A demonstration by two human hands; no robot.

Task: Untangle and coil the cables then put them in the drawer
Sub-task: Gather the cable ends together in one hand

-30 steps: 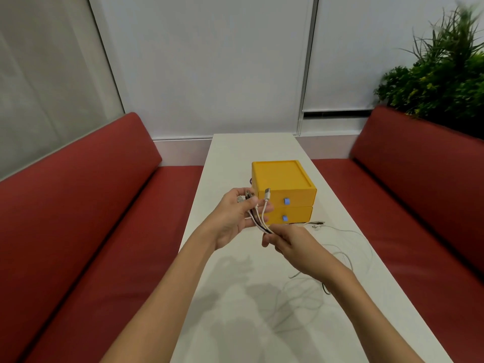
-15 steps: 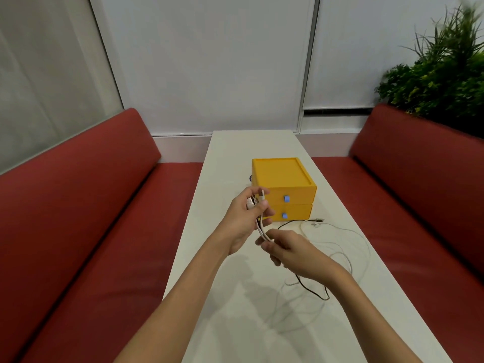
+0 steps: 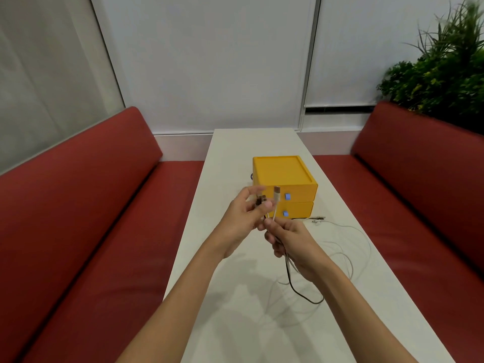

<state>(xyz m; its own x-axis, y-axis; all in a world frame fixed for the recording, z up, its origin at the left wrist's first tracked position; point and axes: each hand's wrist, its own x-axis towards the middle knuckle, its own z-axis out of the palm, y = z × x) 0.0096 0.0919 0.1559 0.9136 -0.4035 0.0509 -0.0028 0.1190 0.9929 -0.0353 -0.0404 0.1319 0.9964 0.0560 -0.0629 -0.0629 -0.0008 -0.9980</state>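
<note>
Right hand grip pinches the cables below their plugs; left hand grip pinches a dark plug, apparently separating ends.

No readable text, label, brand or number shows on any surface in view.

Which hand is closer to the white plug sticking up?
The right hand. It pinches the cable just below the white plug, which stands up out of its fingers. The left hand sits beside it to the left, holding other plug ends.
</note>
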